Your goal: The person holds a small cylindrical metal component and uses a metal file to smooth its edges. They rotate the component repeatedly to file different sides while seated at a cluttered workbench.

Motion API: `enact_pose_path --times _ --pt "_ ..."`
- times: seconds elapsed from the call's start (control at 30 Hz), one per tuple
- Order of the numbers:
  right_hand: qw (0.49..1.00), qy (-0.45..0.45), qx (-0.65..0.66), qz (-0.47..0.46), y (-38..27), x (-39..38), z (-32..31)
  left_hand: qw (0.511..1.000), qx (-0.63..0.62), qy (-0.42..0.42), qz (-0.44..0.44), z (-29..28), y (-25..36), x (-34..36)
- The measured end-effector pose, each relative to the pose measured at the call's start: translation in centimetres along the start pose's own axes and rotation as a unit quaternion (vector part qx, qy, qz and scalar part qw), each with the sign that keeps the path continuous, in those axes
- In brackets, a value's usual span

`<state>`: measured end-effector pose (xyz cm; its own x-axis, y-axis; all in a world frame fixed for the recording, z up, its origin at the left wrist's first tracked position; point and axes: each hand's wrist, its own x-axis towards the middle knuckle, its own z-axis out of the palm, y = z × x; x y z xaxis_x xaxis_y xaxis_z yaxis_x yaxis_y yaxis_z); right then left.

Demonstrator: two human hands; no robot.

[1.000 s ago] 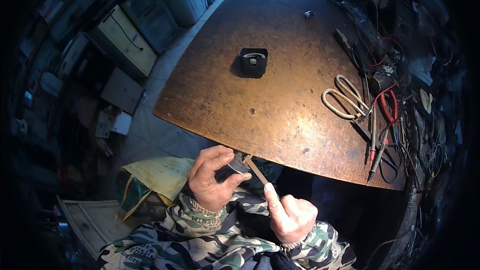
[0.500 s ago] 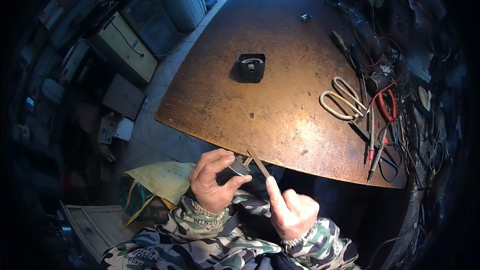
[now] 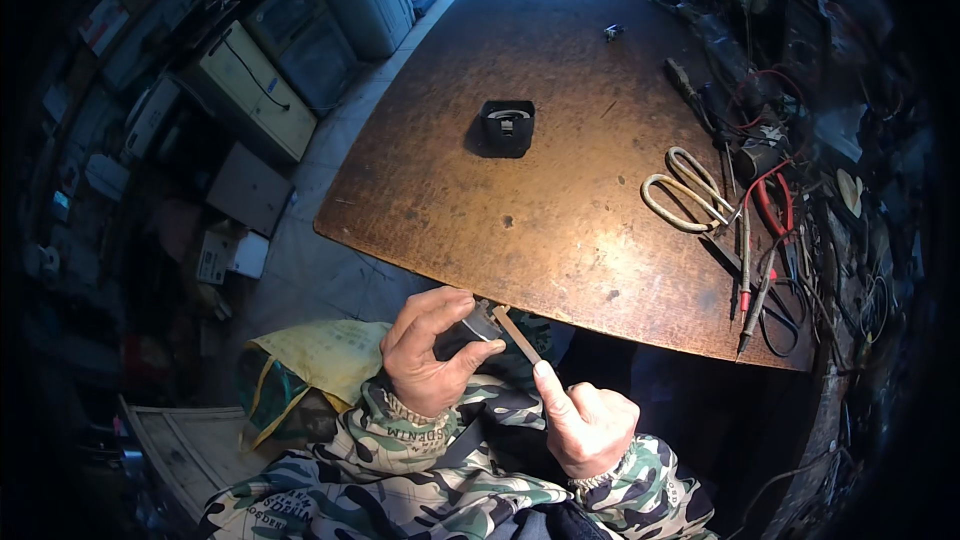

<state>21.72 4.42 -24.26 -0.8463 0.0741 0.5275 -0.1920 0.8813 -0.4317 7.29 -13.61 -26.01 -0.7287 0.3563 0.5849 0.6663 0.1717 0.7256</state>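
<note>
Just off the table's near edge, my left hand [image 3: 428, 355] pinches a small dark round part [image 3: 478, 324] between thumb and fingers. Short metal prongs stick out of the part's far right side. My right hand [image 3: 590, 422] grips a narrow flat file [image 3: 519, 336], with the index finger stretched along it. The file's tip lies against or right beside the prongs; whether it touches them I cannot tell. On the table, beyond both hands, stands a black square open housing [image 3: 507, 130] with a pale ring-shaped piece and a metal bit inside.
The brown wooden table [image 3: 430, 190] carries scissors with cream handles [image 3: 690, 190], red-handled pliers [image 3: 775, 205] and test probes [image 3: 745, 290] along its right side. A small metal piece [image 3: 613, 32] lies farther back. Cluttered parts and cables border the right edge. A yellow bag [image 3: 325, 355] stands at left.
The file has shifted slightly against the round part, its tip now closer to the prongs. The left hand has tilted the part a little. The whole view has moved slightly.
</note>
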Motion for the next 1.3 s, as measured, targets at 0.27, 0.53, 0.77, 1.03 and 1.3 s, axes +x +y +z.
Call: enact_pose_path --times 0.27,0.53,0.77,1.03,1.3 --pt "0.999 -0.001 -0.035 -0.013 -0.7 2.0 1.5 0.995 0.073 0.017 0.067 0.1 0.3 0.5" --pt "0.998 0.055 -0.013 -0.005 -0.6 0.0 2.0 1.0 -0.021 0.006 0.019 0.5 0.3 -0.2" --pt "0.994 0.095 0.037 0.036 -0.3 -1.1 0.8 0.96 -0.24 -0.001 -0.141 -0.1 1.8 0.5" --pt "0.996 0.052 0.059 0.037 -1.6 -1.3 0.9 0.798 -0.524 -0.049 -0.294 0.0 1.9 -1.3" --pt "0.995 0.062 0.039 0.065 -1.4 -1.6 1.1 0.89 -0.353 -0.028 -0.286 1.2 2.6 -1.2"
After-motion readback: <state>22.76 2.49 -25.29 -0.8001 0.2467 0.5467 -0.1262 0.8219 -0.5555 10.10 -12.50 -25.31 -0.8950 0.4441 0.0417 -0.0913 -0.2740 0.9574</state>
